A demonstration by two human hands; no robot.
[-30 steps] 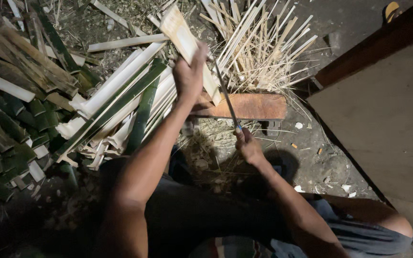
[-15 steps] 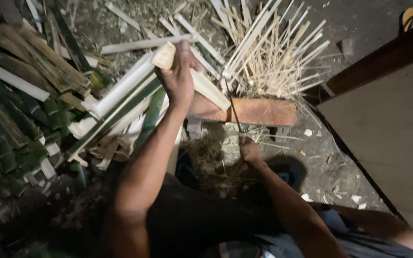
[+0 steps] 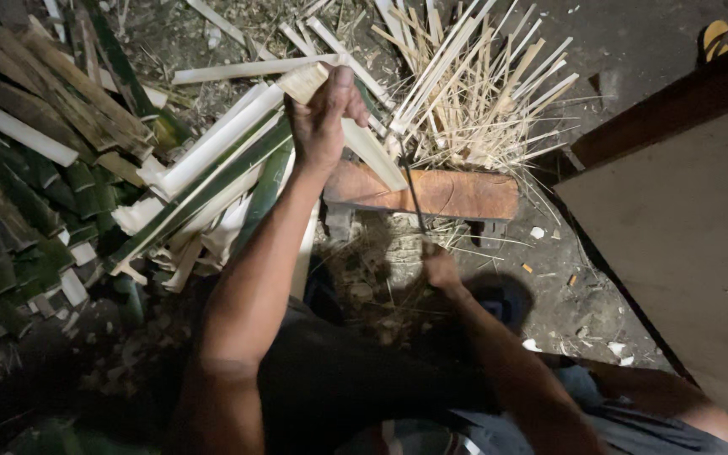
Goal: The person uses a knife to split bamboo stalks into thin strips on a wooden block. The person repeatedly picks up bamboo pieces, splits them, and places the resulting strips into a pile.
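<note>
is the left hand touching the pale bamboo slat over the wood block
Touching. The head view shows the left hand wrapped around the upper end of the pale bamboo slat, which slants down onto the wood block.

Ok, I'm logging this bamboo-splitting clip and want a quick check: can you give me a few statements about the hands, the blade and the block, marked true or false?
1. The left hand grips a pale bamboo piece that leans over the wooden block. True.
2. The right hand holds the handle of a thin dark blade. True.
3. The wooden block is green. False: it is reddish brown; the green pieces are split bamboo strips on the ground to the left.
4. The thin pale sticks lie in the person's lap. False: they are heaped on the ground beyond the block.
5. Both hands are empty. False: each holds something.
</note>
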